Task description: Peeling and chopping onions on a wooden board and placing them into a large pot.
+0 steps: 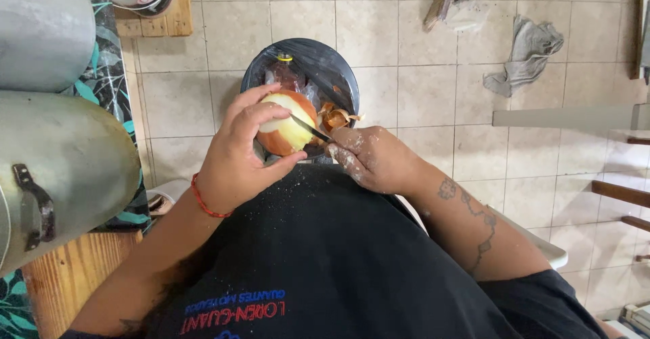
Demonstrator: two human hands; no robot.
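My left hand point(237, 153) grips a half-peeled onion point(288, 130), orange skin below and pale yellow flesh on top. My right hand point(372, 157), dusted with white powder, holds a small knife point(310, 129) whose blade rests against the onion's peeled side. Both hands are above a round bin lined with a black bag point(332, 68). Loose onion skins point(335, 117) lie in the bin beside a plastic bottle point(286, 74).
Two large metal pots point(61, 170) sit on a patterned cloth at the left, over a wooden table point(64, 278). A grey rag point(528, 55) lies on the tiled floor at the upper right. Wooden chair rungs point(619, 193) jut in from the right edge.
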